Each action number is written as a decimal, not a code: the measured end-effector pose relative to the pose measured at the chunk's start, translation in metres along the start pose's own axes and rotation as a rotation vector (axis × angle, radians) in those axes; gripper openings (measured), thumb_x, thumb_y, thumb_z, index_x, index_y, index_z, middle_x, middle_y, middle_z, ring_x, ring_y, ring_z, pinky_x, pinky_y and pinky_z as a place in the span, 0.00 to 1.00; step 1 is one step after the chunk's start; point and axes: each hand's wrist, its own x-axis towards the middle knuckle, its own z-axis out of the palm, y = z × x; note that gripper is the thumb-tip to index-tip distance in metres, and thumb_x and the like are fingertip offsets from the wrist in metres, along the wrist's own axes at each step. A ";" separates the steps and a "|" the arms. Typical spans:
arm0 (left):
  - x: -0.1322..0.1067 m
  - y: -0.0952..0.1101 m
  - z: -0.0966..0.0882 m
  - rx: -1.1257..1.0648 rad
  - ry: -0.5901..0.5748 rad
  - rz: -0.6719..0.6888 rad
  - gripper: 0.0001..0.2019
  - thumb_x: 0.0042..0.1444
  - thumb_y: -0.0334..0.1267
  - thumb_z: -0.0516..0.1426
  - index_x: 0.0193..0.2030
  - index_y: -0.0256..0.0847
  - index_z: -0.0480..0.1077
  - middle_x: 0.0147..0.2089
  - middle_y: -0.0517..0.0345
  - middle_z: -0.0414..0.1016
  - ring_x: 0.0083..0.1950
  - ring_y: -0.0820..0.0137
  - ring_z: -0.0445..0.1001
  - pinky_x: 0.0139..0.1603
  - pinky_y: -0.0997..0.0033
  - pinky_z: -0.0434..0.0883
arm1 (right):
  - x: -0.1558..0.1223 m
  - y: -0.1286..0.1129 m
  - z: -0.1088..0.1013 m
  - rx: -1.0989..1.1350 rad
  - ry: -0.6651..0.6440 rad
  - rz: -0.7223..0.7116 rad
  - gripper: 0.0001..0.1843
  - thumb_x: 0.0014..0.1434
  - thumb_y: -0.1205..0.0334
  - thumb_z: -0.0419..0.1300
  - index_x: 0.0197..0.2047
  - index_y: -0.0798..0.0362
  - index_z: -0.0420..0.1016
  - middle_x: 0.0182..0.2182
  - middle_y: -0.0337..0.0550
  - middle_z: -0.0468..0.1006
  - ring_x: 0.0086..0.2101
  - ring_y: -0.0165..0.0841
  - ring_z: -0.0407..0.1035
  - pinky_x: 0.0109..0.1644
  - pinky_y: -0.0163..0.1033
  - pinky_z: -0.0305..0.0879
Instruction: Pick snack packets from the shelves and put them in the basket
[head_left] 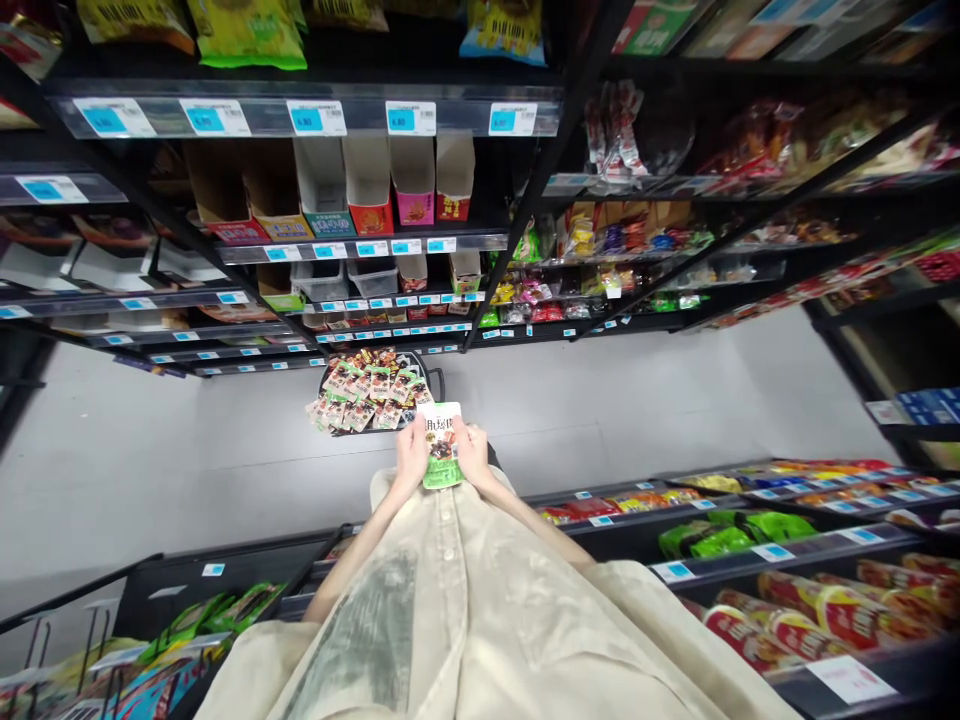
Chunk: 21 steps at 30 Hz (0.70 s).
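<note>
My left hand [411, 452] and my right hand [472, 450] grip the two side edges of one green and white snack packet [442, 447] in front of my waist. Its printed face is turned up toward me, with dark lettering and a picture of food. My thumbs lie on the front; the other fingers are mostly hidden behind it. Just beyond my left hand, a black basket [437, 384] is heaped with many similar small snack packets [367, 388], some hanging over its near left rim.
Ahead stands a black shelf unit [517, 235] with price tags, several open cardboard boxes [367, 185] and bagged snacks [247, 30]. Behind and beside me runs another shelf holding red cylindrical tubs [847, 615] and green bags [739, 532]. Grey floor [630, 400] lies between them.
</note>
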 end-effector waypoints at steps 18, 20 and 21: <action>0.007 -0.020 -0.005 -0.018 0.018 -0.013 0.32 0.60 0.69 0.51 0.24 0.40 0.65 0.24 0.57 0.70 0.27 0.69 0.64 0.29 0.71 0.61 | 0.002 -0.001 0.007 -0.021 -0.020 0.030 0.33 0.56 0.34 0.60 0.16 0.49 0.55 0.15 0.33 0.55 0.21 0.25 0.48 0.23 0.34 0.45; 0.010 -0.020 -0.005 -0.025 0.019 -0.010 0.32 0.58 0.70 0.52 0.22 0.40 0.63 0.22 0.58 0.68 0.26 0.71 0.62 0.28 0.71 0.59 | 0.002 -0.002 0.007 -0.021 -0.021 0.027 0.33 0.55 0.34 0.60 0.16 0.49 0.54 0.15 0.33 0.54 0.21 0.25 0.47 0.23 0.34 0.45; 0.011 -0.019 -0.005 -0.027 0.019 -0.006 0.32 0.58 0.70 0.53 0.22 0.41 0.63 0.22 0.59 0.66 0.25 0.71 0.61 0.27 0.71 0.58 | 0.003 -0.002 0.007 -0.017 -0.023 0.030 0.33 0.55 0.34 0.61 0.16 0.49 0.54 0.15 0.32 0.53 0.21 0.25 0.46 0.23 0.34 0.44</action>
